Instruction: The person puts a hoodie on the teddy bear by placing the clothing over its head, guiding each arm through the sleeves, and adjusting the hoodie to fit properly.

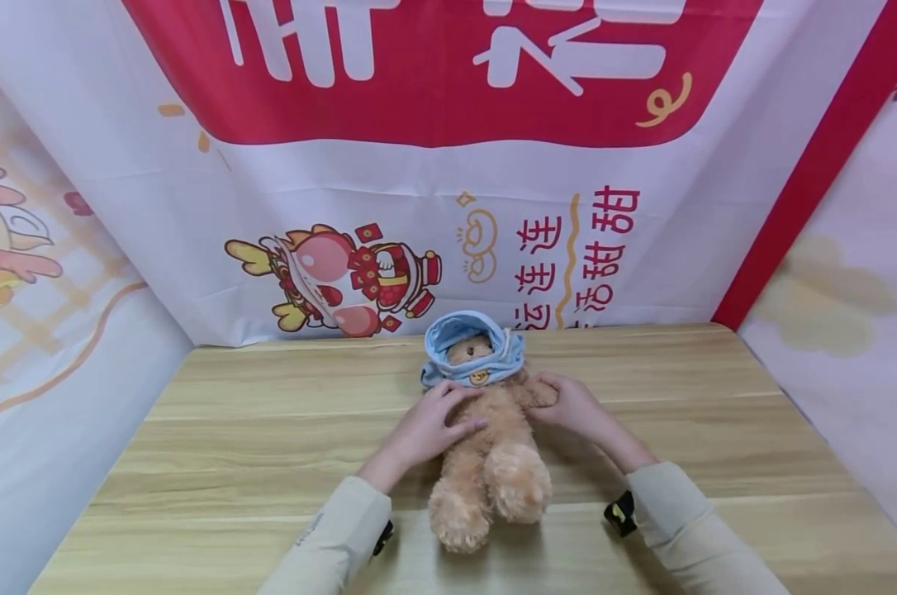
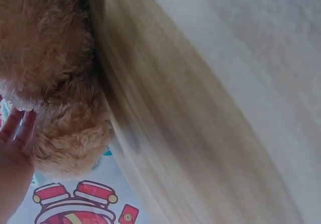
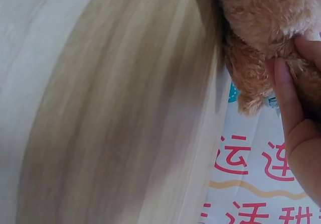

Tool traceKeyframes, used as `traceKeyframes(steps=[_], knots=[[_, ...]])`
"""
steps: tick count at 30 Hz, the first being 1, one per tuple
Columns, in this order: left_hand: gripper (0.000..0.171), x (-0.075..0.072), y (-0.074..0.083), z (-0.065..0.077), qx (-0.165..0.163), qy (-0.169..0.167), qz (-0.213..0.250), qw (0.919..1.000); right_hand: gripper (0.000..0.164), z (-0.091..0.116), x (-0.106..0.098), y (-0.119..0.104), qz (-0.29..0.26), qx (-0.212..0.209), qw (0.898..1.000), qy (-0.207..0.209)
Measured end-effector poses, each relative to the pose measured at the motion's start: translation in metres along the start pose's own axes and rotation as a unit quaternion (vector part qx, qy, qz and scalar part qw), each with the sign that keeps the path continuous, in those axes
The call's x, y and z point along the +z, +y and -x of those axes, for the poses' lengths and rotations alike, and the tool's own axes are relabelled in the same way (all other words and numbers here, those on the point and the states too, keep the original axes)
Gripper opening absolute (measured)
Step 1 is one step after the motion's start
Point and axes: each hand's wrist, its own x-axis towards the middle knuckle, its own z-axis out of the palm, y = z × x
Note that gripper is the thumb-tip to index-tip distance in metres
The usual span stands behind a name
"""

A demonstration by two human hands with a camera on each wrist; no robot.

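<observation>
We seem to be steadying the fluffy light-brown toy bear [image 1: 499,413] with round feet [image 1: 459,516] on the striped wooden table [image 1: 270,421], our left hand [image 1: 429,421] resting loosely on it, our right hand [image 1: 570,405] pinching its arm [image 1: 535,394], while the crumpled blue cloth [image 1: 504,362] around its head [image 1: 471,350] may need a gentle tug next.

Tan teddy bear [image 1: 502,420], blue cloth [image 1: 439,361], wood-grained table [image 1: 270,446], red-and-white backdrop [image 1: 389,169]

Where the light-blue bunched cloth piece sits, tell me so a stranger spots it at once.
On the pale wood-grain tabletop lies a fluffy brown teddy bear. Bunched around its head is the light-blue cloth piece, set apart from the bear by its colour and small yellow motif.
</observation>
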Motion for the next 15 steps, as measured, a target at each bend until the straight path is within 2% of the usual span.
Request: traceKeyframes(steps=[6,11,15], knots=[[0.047,-0.001,-0.001,0.002,0.010,0.001,0.019,0.9998,0.039,-0.004,-0.006,-0.009,-0.023,0.000,1.000,-0.007],[0.046,-0.001,0.000,0.003,0.003,-0.002,0.029,0.9996,0.041,-0.008,-0.014,-0.019,0.013,-0.017,0.999,-0.026],[0.046,-0.001,0.001,0.003,-0.006,-0.003,0.026,0.9996,0.049,-0.011,-0.020,-0.028,0.022,-0.024,0.999,-0.038]])
